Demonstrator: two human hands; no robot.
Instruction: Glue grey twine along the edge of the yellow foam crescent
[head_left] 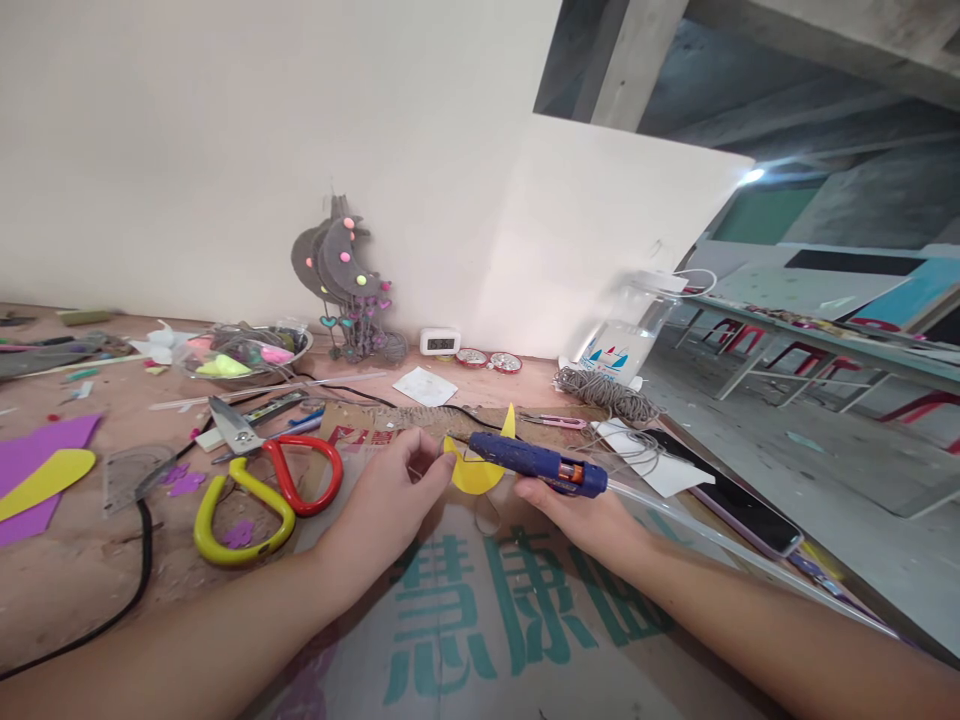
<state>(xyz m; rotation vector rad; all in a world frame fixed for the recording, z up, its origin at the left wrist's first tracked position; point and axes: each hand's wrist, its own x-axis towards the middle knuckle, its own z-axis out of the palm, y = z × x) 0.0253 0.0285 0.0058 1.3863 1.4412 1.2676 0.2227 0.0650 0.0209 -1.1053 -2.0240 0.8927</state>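
"Head view: what is being held, and how?"

"The left hand (409, 475) is pinching one tip of a yellow crescent (478, 480), apparently steadying it; the right hand (581, 515) is gripping a glue gun (536, 463), aiming its nozzle at that tip."

"Where is the crescent sitting?"

"It's being held over cardboard (360, 570), which is probably shielding the tabletop (176, 610) from drips."

"And beyond?"

"Scissors (238, 430) are lying past the cardboard's left edge, likely for easy reach; a phone (739, 500) is resting along the tabletop's right edge."
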